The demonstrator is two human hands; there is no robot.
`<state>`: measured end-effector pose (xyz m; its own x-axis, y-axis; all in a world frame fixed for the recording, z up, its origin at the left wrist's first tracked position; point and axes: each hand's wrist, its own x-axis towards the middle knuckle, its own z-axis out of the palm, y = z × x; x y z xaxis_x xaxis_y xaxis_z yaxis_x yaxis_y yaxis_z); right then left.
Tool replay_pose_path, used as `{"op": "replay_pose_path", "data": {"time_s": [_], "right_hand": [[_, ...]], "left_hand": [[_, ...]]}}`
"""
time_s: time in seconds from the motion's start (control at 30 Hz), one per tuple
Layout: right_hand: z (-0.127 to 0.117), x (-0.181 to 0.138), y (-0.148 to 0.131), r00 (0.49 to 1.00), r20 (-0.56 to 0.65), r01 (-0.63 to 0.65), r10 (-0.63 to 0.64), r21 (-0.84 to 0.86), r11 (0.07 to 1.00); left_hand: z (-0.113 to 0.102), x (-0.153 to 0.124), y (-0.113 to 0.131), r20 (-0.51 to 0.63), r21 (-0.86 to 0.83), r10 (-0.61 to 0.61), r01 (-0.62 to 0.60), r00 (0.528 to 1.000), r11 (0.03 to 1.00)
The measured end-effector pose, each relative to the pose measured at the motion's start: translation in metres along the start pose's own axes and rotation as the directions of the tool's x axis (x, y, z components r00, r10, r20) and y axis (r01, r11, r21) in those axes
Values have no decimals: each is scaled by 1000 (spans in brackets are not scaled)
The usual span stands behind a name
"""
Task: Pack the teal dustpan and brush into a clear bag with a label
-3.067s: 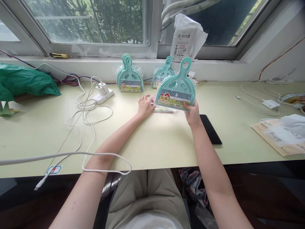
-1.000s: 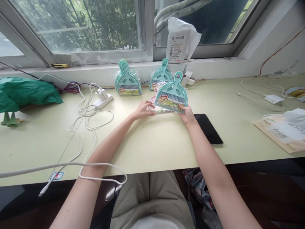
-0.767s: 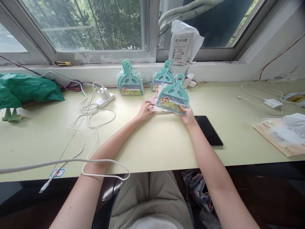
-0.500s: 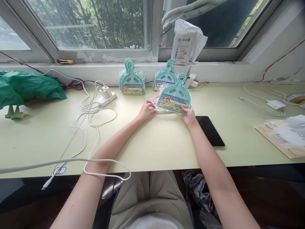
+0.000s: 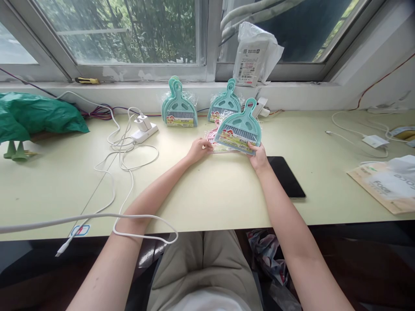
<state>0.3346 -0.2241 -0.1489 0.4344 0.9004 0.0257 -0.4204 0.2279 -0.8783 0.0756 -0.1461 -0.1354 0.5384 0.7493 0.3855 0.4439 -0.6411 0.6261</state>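
My right hand (image 5: 258, 157) is closed on the lower right corner of a teal dustpan and brush set (image 5: 240, 129) in clear wrapping, its handle pointing up. Behind that set a pink dustpan set (image 5: 212, 134) in clear wrapping shows only in part. The fingers of my left hand (image 5: 199, 150) pinch the lower left edge of the pink set's wrapping. Against the wall stand wrapped teal dustpan sets, a stack (image 5: 179, 108) on the left and another set (image 5: 223, 103) right behind the held one.
A black tablet (image 5: 285, 178) lies beside my right wrist. White cables (image 5: 121, 160) run from a power strip (image 5: 145, 132) across the left side and over my left forearm. A green bag (image 5: 39, 114) is at far left, a tissue pack (image 5: 385, 185) at far right. A wrapped box (image 5: 248, 62) stands on the sill.
The held teal set has shifted slightly right, and more of the pink set shows behind it. My left hand stays at the pink set's edge.
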Motion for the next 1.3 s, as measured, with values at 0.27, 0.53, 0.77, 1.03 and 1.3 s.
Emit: {"op": "replay_pose_path", "data": {"time_s": [0.27, 0.53, 0.77, 1.03, 1.3], "right_hand": [[-1, 0, 2, 1000, 23, 15, -15, -9, 1000], [0, -2, 2, 1000, 30, 9, -8, -27, 1000], [1, -2, 3, 999, 46, 5, -3, -54, 999], [2, -1, 7, 1000, 28, 12, -9, -114, 993], [3, 4, 18, 980, 5, 178, -199, -472, 863]], "left_hand": [[2, -1, 2, 23, 60, -12, 11, 1000, 998], [7, -1, 10, 41, 111, -144, 139, 989, 984], [11, 0, 5, -105, -96, -244, 234, 964, 967], [9, 4, 0, -188, -187, -341, 307, 921, 933], [6, 5, 6, -150, -350, -495, 422, 856, 836]]}}
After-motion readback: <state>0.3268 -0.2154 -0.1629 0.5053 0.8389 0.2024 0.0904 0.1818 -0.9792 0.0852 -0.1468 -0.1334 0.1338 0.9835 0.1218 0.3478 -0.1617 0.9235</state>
